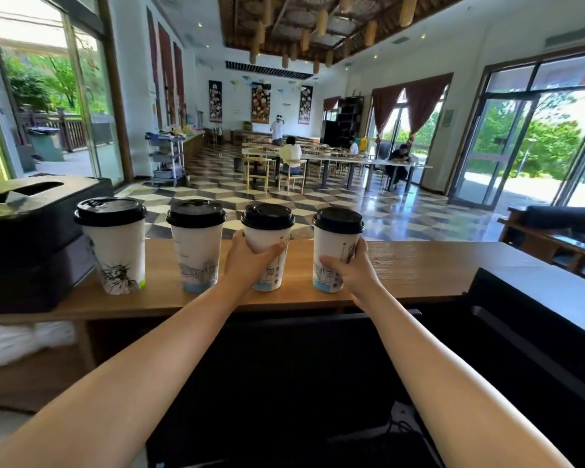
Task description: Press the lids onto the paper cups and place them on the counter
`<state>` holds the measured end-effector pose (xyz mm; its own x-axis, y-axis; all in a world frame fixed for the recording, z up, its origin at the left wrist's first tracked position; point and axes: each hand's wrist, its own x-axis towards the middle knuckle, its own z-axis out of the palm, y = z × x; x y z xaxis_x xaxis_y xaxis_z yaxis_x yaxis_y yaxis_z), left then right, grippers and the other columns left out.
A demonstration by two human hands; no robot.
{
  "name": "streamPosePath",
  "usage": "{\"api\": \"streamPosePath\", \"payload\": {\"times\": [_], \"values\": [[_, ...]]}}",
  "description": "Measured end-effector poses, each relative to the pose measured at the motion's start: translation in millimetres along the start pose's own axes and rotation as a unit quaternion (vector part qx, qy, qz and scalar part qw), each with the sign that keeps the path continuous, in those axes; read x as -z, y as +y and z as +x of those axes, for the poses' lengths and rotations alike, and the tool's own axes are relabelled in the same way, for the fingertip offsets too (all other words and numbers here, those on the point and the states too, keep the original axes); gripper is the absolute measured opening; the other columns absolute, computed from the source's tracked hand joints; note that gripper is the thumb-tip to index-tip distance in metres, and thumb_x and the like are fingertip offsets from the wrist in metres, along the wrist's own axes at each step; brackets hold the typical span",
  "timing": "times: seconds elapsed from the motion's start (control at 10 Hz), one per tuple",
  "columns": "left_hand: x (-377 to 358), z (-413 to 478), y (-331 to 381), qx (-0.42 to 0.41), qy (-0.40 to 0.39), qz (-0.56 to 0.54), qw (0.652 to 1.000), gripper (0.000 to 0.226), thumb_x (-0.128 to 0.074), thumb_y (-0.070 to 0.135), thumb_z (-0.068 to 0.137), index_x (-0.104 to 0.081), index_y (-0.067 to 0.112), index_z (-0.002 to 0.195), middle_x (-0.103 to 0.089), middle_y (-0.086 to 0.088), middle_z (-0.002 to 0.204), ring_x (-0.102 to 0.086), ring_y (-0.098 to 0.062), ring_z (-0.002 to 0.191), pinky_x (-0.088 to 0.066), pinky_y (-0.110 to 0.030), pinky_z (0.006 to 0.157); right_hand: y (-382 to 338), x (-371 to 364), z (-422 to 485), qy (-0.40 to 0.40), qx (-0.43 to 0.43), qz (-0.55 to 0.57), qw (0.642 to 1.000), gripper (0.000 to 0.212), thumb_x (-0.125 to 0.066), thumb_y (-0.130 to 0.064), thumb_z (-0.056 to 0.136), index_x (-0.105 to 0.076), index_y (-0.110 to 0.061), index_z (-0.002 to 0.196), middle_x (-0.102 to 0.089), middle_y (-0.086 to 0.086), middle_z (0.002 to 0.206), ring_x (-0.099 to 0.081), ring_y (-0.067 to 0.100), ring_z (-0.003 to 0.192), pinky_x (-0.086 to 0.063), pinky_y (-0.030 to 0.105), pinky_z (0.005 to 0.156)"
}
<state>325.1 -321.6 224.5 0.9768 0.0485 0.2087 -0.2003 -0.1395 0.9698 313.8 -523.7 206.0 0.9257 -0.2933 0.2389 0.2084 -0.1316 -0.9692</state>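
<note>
four white paper cups with black plastic lids stand in a row on the wooden counter [419, 265]. the left hand [247, 261] grips the third cup [267, 246], the right hand [348, 270] the fourth cup [333, 246]; both cups seem to rest on the wood.

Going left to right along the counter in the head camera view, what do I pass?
Black machine → cup with ink plant drawing → second lidded cup → cup in the left hand → cup in the right hand.
</note>
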Motion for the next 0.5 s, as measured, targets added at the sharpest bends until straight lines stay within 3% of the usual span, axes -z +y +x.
{"api": "streamPosePath", "payload": {"times": [0.3, 0.4, 0.5], "values": [[-10.7, -4.7, -9.2, -0.026, 0.014, 0.043, 0.999, 0.075, -0.070, 0.039, 0.078, -0.030, 0.015, 0.137, -0.054, -0.004, 0.130, -0.053, -0.023, 0.118, -0.045, -0.034, 0.091, 2.1, -0.4, -5.8, 0.006, -0.021, -0.039, 0.999, 0.077, -0.077, -0.017, 0.076, -0.029, -0.018, 0.137, -0.051, 0.006, 0.131, -0.051, 0.024, 0.120, -0.049, 0.040, 0.094], [-11.4, -8.1, -10.6, -0.036, 0.004, 0.070, 0.997, 0.069, -0.067, 0.036, 0.082, -0.032, 0.011, 0.136, -0.054, -0.007, 0.129, -0.053, -0.025, 0.118, -0.042, -0.030, 0.086, -2.2, 2.3, -16.1, 0.004, -0.035, -0.106, 0.994, 0.067, -0.074, -0.025, 0.079, -0.035, -0.012, 0.133, -0.054, 0.004, 0.125, -0.054, 0.021, 0.115, -0.048, 0.033, 0.091], [-5.4, -17.9, -6.6, 0.007, -0.001, 0.117, 0.993, 0.066, -0.067, 0.026, 0.083, -0.029, 0.009, 0.135, -0.052, -0.010, 0.132, -0.052, -0.028, 0.119, -0.043, -0.034, 0.088, -18.3, 7.6, -35.0, 0.002, -0.061, -0.188, 0.980, 0.065, -0.068, -0.029, 0.084, -0.035, -0.007, 0.135, -0.049, 0.011, 0.135, -0.051, 0.024, 0.119, -0.046, 0.034, 0.096]]}}
